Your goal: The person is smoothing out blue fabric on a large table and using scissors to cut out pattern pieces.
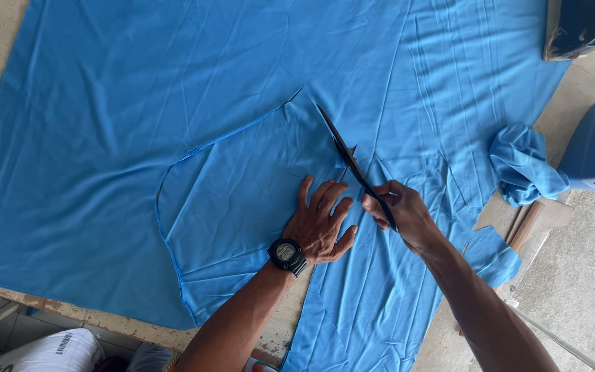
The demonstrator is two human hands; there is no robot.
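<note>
Worn table under blue fabric, left hand flat with open grip beside the cut, right hand grip closed around black scissors, bunched scrap well right of scissors.

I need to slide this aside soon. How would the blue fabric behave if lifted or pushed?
The blue fabric is probably floppy: it lies creased, and an offcut sits crumpled. Pushed, it would likely bunch rather than slide whole; the left hand presses it flat beside the scissors in the right hand. It looks thin and light.
</note>
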